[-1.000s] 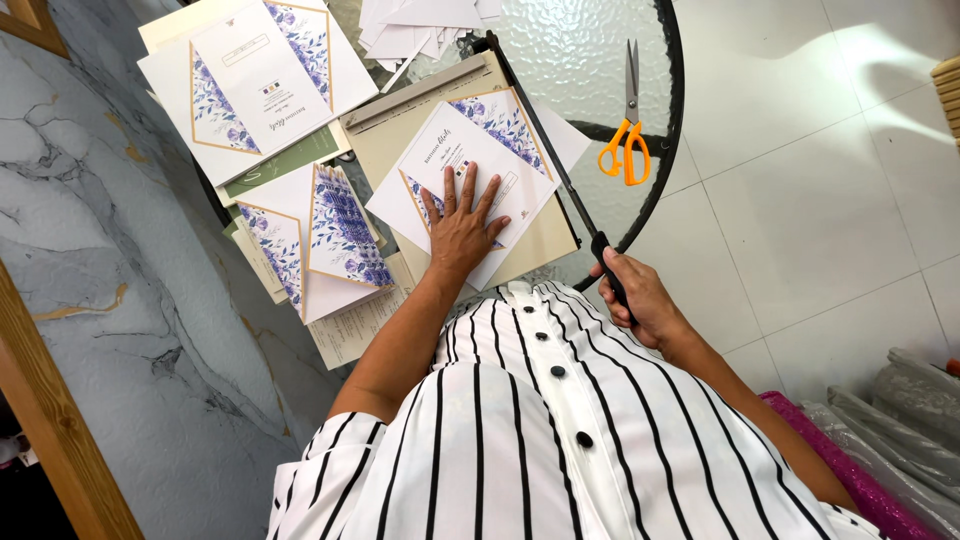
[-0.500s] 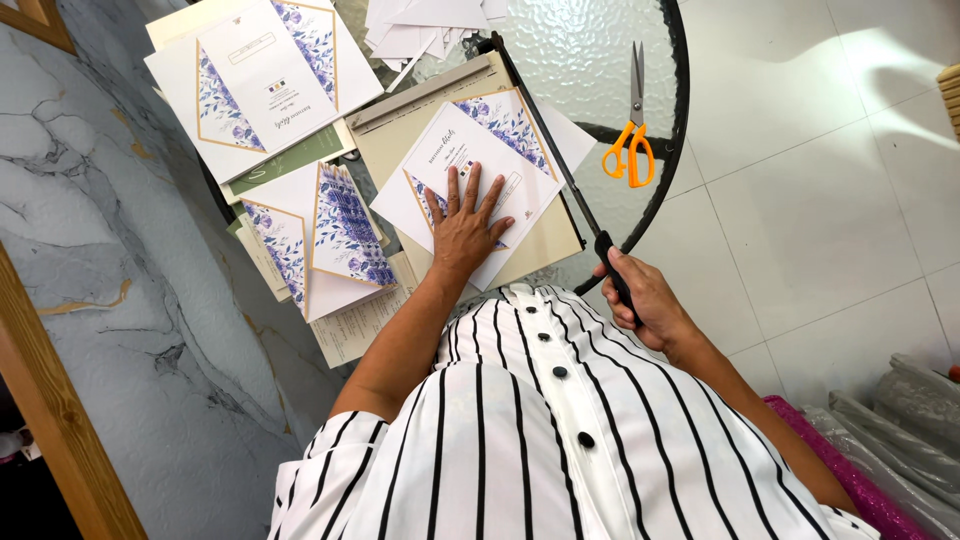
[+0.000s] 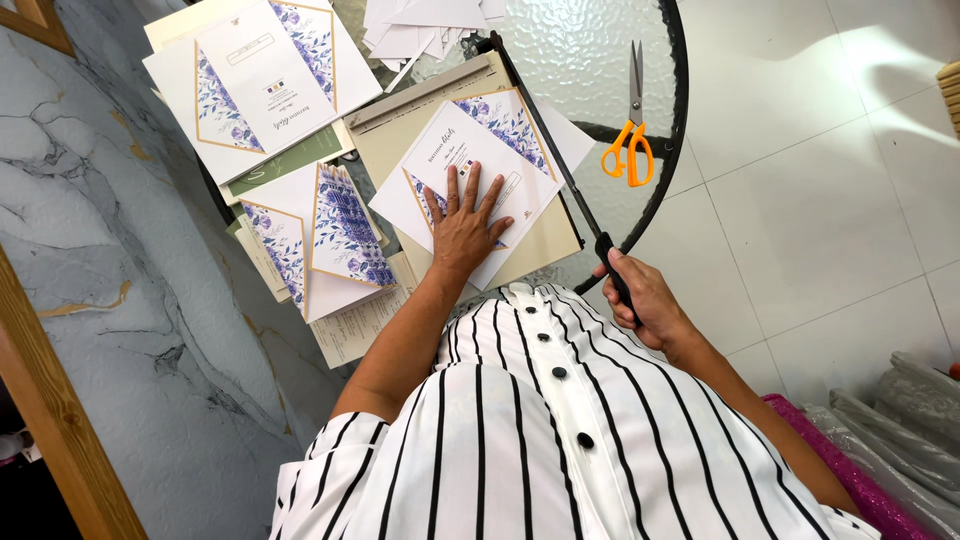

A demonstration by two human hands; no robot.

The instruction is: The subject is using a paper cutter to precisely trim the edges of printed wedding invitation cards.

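Left hand (image 3: 465,222) lies flat, fingers spread, pinning a floral-printed card (image 3: 478,170) on the beige paper cutter (image 3: 545,240) — the card's right edge sits right at the blade line. Right hand (image 3: 645,300) is curled tight around the cutter's black handle (image 3: 612,262), the arm lying low along the board's right edge. Left of the cutter lie finished-looking floral cards (image 3: 320,235); beyond it, white offcuts (image 3: 420,25); right of it, orange-handled scissors (image 3: 630,150). So several look done, this one in hand. Compared with half a second ago, little has shifted — both hands hold as they were.
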